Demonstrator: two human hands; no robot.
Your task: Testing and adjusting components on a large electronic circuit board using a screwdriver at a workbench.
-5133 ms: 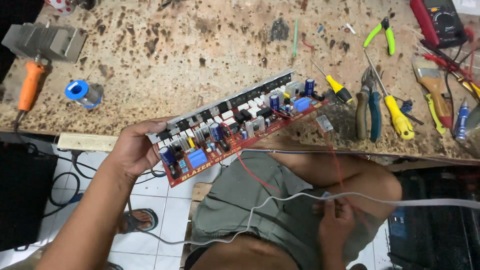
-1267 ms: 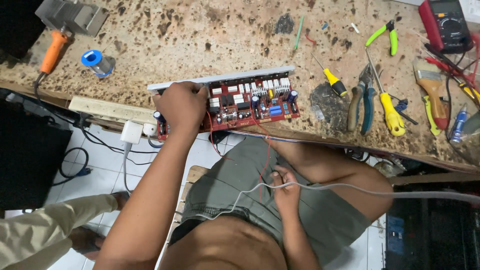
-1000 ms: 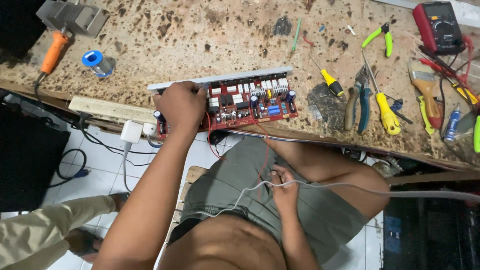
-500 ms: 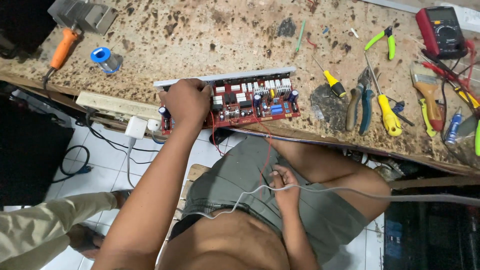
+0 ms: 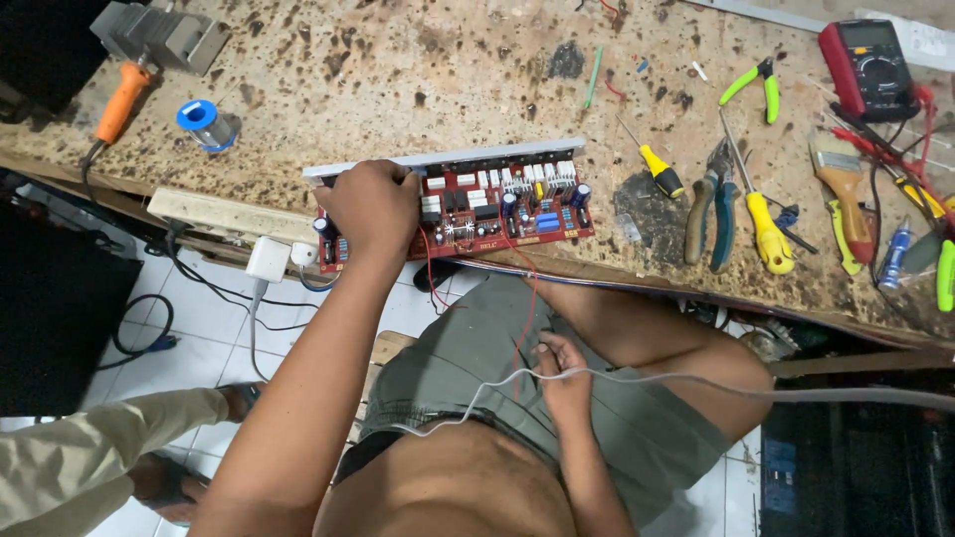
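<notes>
1. The right hand [image 5: 562,366] rests low on the lap over grey-green shorts [image 5: 597,418], forearm running up from the bottom of the view; its grip is closed on thin wires, with a pale grey cable [image 5: 696,380] passing through the fingers and trailing off to the right, and a thin red wire [image 5: 524,328] rising from the hand toward the desk
2. The left arm stretches forward from the lower left, elbow nearly straight, and the left hand [image 5: 373,207] lies palm down over the left end of a red circuit board [image 5: 497,207]; its grip is curled shut on that end, fingers hooked over the far edge where a pale metal strip [image 5: 448,157] runs along the board
3. The circuit board sits flat at the near edge of the stained desk [image 5: 418,80], its long side roughly along the edge
4. Just left of the board, below the desk edge, a white power strip [image 5: 224,214] carries a white plug adapter [image 5: 269,259]
5. Right of the board lie a yellow-handled screwdriver [image 5: 766,224] and blue-handled pliers [image 5: 711,204], near each other
6. Farther back are a blue spool [image 5: 204,119], an orange-handled soldering iron [image 5: 121,99], green-handled cutters [image 5: 753,85] and a red multimeter [image 5: 867,68]
7. At lower left another person's trouser leg [image 5: 90,467] shows above the tiled floor
</notes>
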